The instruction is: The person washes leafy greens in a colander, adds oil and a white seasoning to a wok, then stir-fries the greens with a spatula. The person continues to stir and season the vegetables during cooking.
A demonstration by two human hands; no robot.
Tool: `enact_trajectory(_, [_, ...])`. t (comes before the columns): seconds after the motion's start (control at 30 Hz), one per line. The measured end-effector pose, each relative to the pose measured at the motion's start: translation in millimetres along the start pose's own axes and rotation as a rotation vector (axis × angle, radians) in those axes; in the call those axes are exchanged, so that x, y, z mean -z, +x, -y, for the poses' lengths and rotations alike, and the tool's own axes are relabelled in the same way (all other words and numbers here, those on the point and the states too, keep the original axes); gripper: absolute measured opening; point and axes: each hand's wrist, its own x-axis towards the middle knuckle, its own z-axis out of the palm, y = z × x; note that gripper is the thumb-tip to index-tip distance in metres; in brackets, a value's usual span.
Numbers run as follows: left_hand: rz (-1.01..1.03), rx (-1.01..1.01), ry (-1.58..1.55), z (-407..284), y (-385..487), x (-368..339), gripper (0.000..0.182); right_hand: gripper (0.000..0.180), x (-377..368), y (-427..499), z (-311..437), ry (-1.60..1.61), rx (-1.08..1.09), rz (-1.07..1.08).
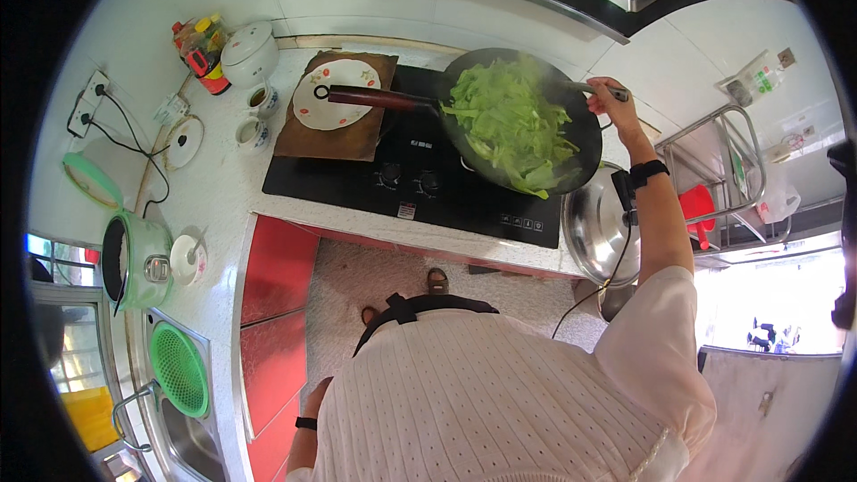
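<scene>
My right hand (pixel 610 102) is closed around the handle of a metal spatula (pixel 577 86), whose head is hidden in chopped leafy greens (pixel 509 124). The greens fill much of a dark wok (pixel 586 147) standing on a black glass gas hob (pixel 335 181), and steam rises from them. The wok's wooden handle (pixel 371 98) points left over a floral white plate (pixel 335 114), which rests on a brown board (pixel 321 147). Low at my left side, my left hand (pixel 320 393) is away from the counter and partly hidden by my shirt; its fingers do not show clearly.
A large steel lid or basin (pixel 599 227) is right of the hob. Small jars (pixel 252 134), a lidded white pot (pixel 250 53) and bottles (pixel 204 57) stand left. Further down are an open green rice cooker (pixel 150 261), a bowl (pixel 184 260) and a green colander (pixel 177 368) at the sink.
</scene>
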Motion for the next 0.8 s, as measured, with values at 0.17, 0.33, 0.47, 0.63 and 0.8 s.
enact_trajectory(0.17, [-0.036, -0.075, -0.034, 21.7, 6.4, -8.2, 0.039, 0.014, -49.2, -31.7, 32.3, -0.176, 0.451, 0.321])
enact_trajectory(0.33, [0.028, -0.088, 0.083, 4.5, 13.7, 8.9, 0.039, 0.017, -50.9, -107.5, 83.8, -0.667, 0.678, 0.593])
enact_trajectory(0.47, [0.065, -0.092, 0.133, -4.8, 26.4, 18.7, 0.04, 0.015, -31.3, -160.0, 129.6, -0.748, 0.697, 0.643])
enact_trajectory(0.63, [0.103, -0.096, 0.169, -7.0, 37.6, 23.1, 0.04, 0.013, -10.9, -188.7, 168.3, -0.719, 0.568, 0.694])
enact_trajectory(0.8, [0.121, -0.101, 0.185, -11.3, 44.7, 23.6, 0.04, 0.01, -36.3, -170.2, 112.4, -0.734, 0.551, 0.621])
